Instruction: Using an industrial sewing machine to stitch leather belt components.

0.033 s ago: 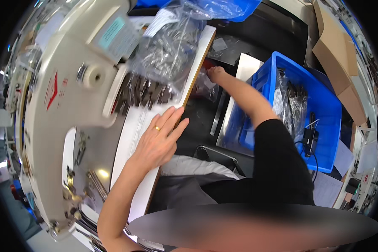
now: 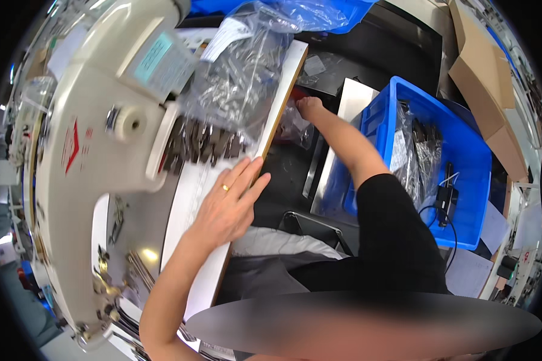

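1. Shifted slightly since the earlier frame: machine (image 2: pixel 54 156) and right sleeve (image 2: pixel 397 234) within the picture; against the table (image 2: pixel 202 286), nearly no change in either hand.
2. Left hand (image 2: pixel 226 207): laid palm-down along the table's right edge; fingers moderately spread, gripping nothing.
3. Right hand (image 2: pixel 310 108): reaching past the table's right edge; fingers curled in beside a red thing (image 2: pixel 298 93) and a small bag (image 2: pixel 296 129), right of the table; cannot tell whether gripping either.
4. Already holding parts: large bag (image 2: pixel 238 90) on the table, bags (image 2: pixel 426 159) in the bin (image 2: pixel 473 156) right of the table; still loose-looking, dark pieces (image 2: pixel 205 141) on the table; reach apparently unfinished, with nothing visibly drawn out; cannot tell how much remains.
5. Counted: one machine left of the table; one large bag; one small bag; one red thing; one bin, at least two bags inside; one carton (image 2: pixel 488 90) beyond the bin from the table; dark pieces too crowded to count.
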The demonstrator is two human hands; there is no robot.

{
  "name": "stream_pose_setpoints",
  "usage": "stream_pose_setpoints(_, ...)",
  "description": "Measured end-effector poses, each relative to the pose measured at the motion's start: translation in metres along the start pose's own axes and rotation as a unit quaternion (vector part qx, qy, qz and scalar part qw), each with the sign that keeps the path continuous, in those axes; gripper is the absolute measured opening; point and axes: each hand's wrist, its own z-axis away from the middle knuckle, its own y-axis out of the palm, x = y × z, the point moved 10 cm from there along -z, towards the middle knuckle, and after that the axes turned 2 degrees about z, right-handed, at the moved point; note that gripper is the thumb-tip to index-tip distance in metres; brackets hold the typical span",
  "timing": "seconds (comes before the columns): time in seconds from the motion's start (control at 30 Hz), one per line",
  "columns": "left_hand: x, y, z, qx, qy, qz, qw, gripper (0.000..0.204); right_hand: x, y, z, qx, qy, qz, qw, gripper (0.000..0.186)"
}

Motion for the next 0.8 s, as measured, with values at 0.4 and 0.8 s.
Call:
stream_pose_setpoints(0.4, 0.021, 0.009, -0.018, 0.076, -0.065, -0.001, 0.995, 0.05, -0.115, 0.088, -0.05, -0.092, 0.281, -0.202, 0.934, 0.028)
stream_pose_setpoints(0.8, 0.023, 0.02, -0.022, 0.144, -0.056, -0.084, 0.984, 0.034, -0.247, 0.21, -0.099, -0.392, 0.605, -0.375, 0.583, 0.049)
